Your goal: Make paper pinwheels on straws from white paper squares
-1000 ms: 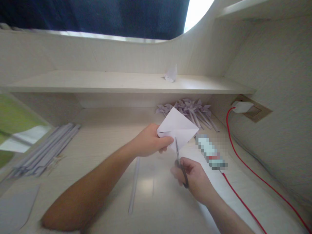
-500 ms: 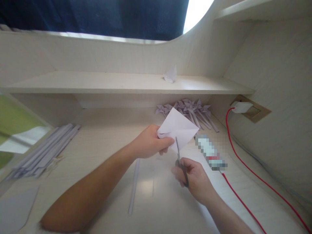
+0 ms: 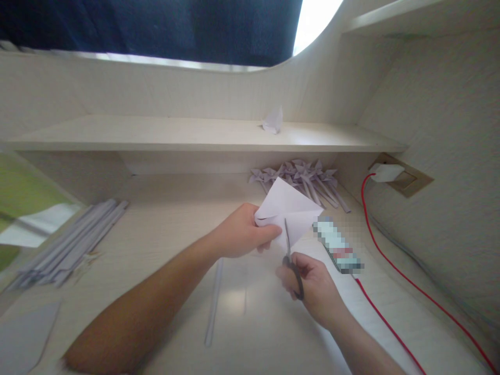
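My left hand (image 3: 253, 229) pinches a white square of paper (image 3: 289, 200) by its left corner, thumb on top. A slit shows near that corner, beside my thumb. My right hand (image 3: 308, 281) grips a pair of scissors (image 3: 289, 255) with dark handles. Their blades point away from me and lie at the paper's near corner, reaching toward its middle. Below the paper, a rolled paper stick (image 3: 214, 307) lies on the desk (image 3: 164, 317).
Several paper pinwheels (image 3: 304, 172) lie under the shelf (image 3: 175, 133), which bears a folded paper piece (image 3: 273, 122). Paper sticks (image 3: 78, 239) are stacked at left, near paper sheets (image 3: 29, 333). At right lie a phone (image 3: 338, 247) and a red cable (image 3: 386, 323) near a plugged-in charger (image 3: 387, 172).
The paper and my left hand have shifted slightly right and toward me. My right hand stays almost in place, with the scissor blades still at the paper's near corner.
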The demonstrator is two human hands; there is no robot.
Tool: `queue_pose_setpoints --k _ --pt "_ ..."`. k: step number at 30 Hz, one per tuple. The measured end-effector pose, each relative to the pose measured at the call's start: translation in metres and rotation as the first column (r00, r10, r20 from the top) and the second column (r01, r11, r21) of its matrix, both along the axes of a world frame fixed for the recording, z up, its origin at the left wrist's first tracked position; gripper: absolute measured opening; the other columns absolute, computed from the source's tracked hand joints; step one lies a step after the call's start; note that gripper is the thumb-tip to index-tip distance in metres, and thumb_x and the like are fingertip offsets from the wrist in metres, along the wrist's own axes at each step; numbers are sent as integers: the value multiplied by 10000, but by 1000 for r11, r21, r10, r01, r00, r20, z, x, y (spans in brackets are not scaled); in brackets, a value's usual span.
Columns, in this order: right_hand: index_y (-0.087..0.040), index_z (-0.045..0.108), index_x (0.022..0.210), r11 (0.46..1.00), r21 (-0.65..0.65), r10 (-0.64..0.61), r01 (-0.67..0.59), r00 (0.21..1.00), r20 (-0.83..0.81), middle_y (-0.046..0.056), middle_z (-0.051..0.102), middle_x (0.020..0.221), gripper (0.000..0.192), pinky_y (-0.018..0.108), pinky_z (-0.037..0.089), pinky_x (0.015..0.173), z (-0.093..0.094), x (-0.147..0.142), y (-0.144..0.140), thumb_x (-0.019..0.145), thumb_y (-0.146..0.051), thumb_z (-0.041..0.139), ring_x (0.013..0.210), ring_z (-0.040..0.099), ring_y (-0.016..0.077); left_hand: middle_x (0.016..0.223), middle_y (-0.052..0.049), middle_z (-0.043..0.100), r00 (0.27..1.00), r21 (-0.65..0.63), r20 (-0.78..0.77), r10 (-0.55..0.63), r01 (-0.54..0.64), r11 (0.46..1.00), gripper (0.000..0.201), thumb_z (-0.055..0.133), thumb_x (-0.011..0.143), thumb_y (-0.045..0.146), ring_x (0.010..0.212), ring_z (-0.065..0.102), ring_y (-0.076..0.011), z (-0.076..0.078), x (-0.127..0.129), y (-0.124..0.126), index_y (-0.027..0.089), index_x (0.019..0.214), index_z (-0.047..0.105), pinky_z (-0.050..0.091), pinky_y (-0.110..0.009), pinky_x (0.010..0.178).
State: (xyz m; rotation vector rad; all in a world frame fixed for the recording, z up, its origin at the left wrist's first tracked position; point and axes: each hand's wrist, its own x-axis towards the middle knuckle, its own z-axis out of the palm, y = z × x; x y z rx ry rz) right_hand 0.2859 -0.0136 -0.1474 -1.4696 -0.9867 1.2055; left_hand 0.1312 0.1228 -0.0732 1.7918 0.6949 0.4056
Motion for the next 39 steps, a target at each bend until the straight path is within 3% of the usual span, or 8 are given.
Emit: queue_pose_setpoints --k 22,28,31,33,35,37,39 --pt "-225 493 619 1000 -3 6 -6 1000 -8 -65 455 519 412 264 278 504 4 -1 -1 774 -456 796 509 363 110 563 8 629 1000 -11 -4 -4 4 1000 255 631 838 284 516 568 -114 1 0 -1 161 615 610 439 -217 518" --pt "-218 504 635 990 -68 121 -120 993 1 -64 457 575 347 259 294 525 11 -8 0 752 -393 779 552 376 111 596 8 642 988 66 9 157 -158 985 190 716 778 294 542 575 -110 3 -12 20 140 675 675 434 -198 493" --pt "-208 522 653 982 -107 159 -153 986 49 -58 469 600 357 262 289 527 10 -8 -2 747 -407 804 564 386 113 724 -14 714 971 45 76 229 -232 972 163 730 732 267 619 632 -135 2 -18 37 129 818 741 527 -221 550" --pt "-201 550 679 990 -80 121 -114 989 89 -50 484 615 355 265 307 539 7 -5 -2 753 -426 815 581 411 121 804 -27 745 958 35 102 269 -274 961 232 717 702 238 676 670 -157 2 -21 44 127 902 754 575 -248 596" --pt "-197 588 732 1000 11 2 -4 994 107 -37 517 643 329 269 344 560 3 -1 -1 770 -439 807 605 448 133 786 -18 737 955 70 91 281 -287 955 243 680 685 201 661 668 -157 3 -23 46 128 908 745 563 -241 579" --pt "-195 635 838 985 106 -146 137 985 90 -12 581 703 304 275 379 577 0 4 2 791 -451 791 631 491 147 728 2 711 973 126 33 228 -230 965 210 640 679 169 618 639 -139 6 -25 43 135 864 734 505 -210 535" --pt "-192 665 970 957 150 -260 248 963 67 11 636 762 356 282 402 580 -2 8 5 787 -467 798 646 524 161 718 12 709 992 163 -60 113 -102 981 200 621 684 156 613 628 -132 8 -25 37 148 847 738 459 -196 524"
